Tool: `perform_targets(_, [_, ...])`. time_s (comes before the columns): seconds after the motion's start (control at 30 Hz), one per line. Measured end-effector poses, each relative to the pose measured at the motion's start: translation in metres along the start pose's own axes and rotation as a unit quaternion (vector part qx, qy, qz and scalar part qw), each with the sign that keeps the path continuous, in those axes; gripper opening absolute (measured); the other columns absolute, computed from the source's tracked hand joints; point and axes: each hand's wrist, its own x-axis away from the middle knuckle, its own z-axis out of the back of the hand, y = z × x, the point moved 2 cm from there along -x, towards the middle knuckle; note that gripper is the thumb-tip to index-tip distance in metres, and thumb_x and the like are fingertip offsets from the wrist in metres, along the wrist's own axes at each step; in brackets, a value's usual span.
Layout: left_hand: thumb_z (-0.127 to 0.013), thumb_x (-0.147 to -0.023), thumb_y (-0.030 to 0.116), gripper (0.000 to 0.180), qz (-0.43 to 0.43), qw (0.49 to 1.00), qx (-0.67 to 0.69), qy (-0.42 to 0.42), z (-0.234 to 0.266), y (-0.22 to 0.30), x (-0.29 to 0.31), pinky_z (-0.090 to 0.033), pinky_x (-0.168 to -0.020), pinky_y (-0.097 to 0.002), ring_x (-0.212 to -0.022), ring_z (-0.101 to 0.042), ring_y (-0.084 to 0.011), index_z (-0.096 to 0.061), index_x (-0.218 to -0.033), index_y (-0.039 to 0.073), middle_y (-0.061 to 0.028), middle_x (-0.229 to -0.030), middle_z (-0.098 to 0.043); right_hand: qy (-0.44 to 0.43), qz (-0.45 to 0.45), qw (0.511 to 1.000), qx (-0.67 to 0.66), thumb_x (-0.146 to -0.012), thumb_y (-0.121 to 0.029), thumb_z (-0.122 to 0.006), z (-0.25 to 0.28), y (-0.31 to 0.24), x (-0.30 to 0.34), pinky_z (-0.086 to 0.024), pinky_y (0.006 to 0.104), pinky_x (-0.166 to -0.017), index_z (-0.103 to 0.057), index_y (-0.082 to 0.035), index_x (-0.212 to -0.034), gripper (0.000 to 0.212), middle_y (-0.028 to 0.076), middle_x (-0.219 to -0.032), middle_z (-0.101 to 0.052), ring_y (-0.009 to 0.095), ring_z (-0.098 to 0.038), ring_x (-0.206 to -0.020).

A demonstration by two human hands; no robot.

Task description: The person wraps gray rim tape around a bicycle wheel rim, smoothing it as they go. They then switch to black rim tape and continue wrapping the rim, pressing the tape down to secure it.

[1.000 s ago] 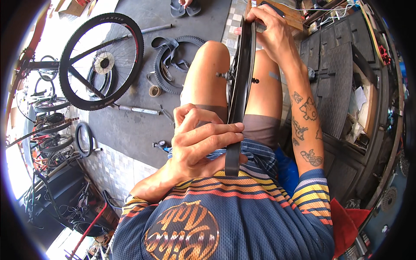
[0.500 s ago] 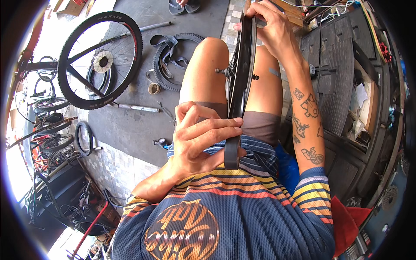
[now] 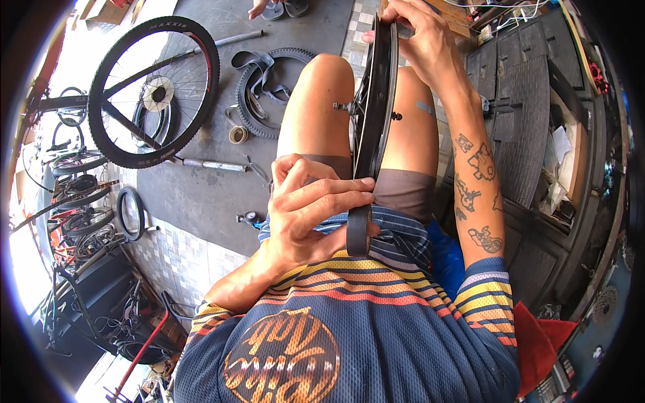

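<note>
A black bicycle wheel [image 3: 374, 94] without a tyre stands edge-on between my knees, its axle ends sticking out at both sides. My left hand [image 3: 306, 211] is closed on its near end, with the fingers laid across the rim and the thumb mostly hidden below. A smooth black band [image 3: 357, 230] curves round that near end, under my fingers. At the far end my right hand [image 3: 423, 33] pinches the rim from the right side, with a fingertip showing past its left face.
On the dark mat [image 3: 201, 208] lie a loose tyre [image 3: 245, 101] with a grey inner tube [image 3: 262, 67], a tape roll [image 3: 238, 134] and a floor pump [image 3: 215, 164]. A bike wheel [image 3: 97, 94] stands left. Another person's hand [image 3: 257, 8] shows beyond. Right is a dark cabinet [image 3: 500, 134].
Both my hands keep their hold on the wheel, nearly unmoved. The other person's hand at the far edge has shifted left.
</note>
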Motion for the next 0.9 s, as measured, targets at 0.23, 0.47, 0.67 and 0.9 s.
perform_targets(0.23, [-0.102,-0.073,0.039,0.05,0.001,1.0,-0.005,0.001,-0.002,-0.001,0.001,-0.041,-0.097,-0.0375,-0.093,-0.07,-0.0172,-0.088,-0.114,0.016,0.0032,-0.119,-0.088,0.007,-0.006,1.0,-0.011,-0.09,-0.004,-0.083,0.003,-0.005,0.0,-0.056,0.0454,-0.084,-0.071,-0.001,-0.102,0.017,0.016,-0.098,-0.069,0.037,-0.072,-0.095])
perform_targets(0.47, [-0.102,-0.072,0.03,0.049,-0.004,1.0,0.016,-0.005,-0.006,-0.005,0.003,-0.053,-0.096,-0.0394,-0.1,-0.076,-0.0229,-0.087,-0.114,0.01,-0.0028,-0.114,-0.087,0.08,-0.113,0.975,-0.173,-0.094,-0.005,-0.081,-0.013,-0.021,0.07,-0.058,0.0491,-0.118,-0.056,-0.005,-0.162,0.072,0.021,-0.157,-0.06,0.038,-0.068,-0.141])
perform_targets(0.67, [-0.102,-0.072,0.019,0.047,-0.005,0.996,0.09,-0.003,-0.016,-0.011,0.003,-0.066,-0.096,-0.0437,-0.106,-0.082,-0.0336,-0.086,-0.113,0.001,-0.0142,-0.114,-0.086,-0.006,-0.062,0.99,-0.124,-0.086,-0.017,-0.09,-0.016,-0.058,0.178,-0.042,0.0604,-0.131,-0.055,-0.003,-0.158,0.081,0.027,-0.164,-0.051,0.049,-0.048,-0.158])
perform_targets(0.9, [-0.096,-0.079,0.012,0.039,0.0,0.995,0.1,-0.014,-0.016,-0.012,-0.008,-0.065,-0.099,-0.0445,-0.111,-0.082,-0.0354,-0.085,-0.114,0.0,-0.0165,-0.119,-0.085,-0.03,-0.034,0.997,-0.063,-0.072,-0.027,-0.103,-0.046,-0.072,0.194,-0.048,0.0578,-0.126,-0.064,-0.003,-0.141,0.083,0.024,-0.156,-0.061,0.045,-0.058,-0.147])
